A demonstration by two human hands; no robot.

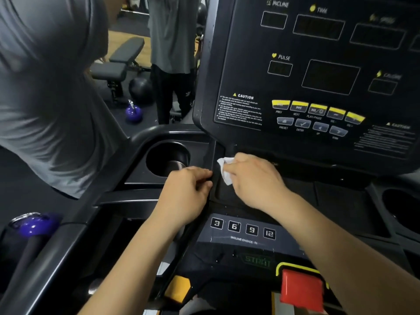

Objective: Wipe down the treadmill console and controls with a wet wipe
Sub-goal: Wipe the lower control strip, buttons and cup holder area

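Observation:
The black treadmill console [318,71] fills the upper right, with dark display windows and a row of yellow buttons [317,109]. Below it lies a shallow black tray [227,196]. My right hand [254,178] grips a crumpled white wet wipe [223,170] and presses it on the tray's upper left corner, just under the console. My left hand [188,192] rests with curled fingers on the raised ridge at the tray's left edge, holding nothing that I can see. Incline buttons 3, 6, 9, 12 [243,228] sit nearer me, between my forearms.
A cup holder [167,159] lies left of the tray, another at the far right [400,205]. A red stop button [301,289] is near the bottom. A mirror at left shows a person in a grey shirt [52,87], a weight bench and a purple kettlebell [134,112].

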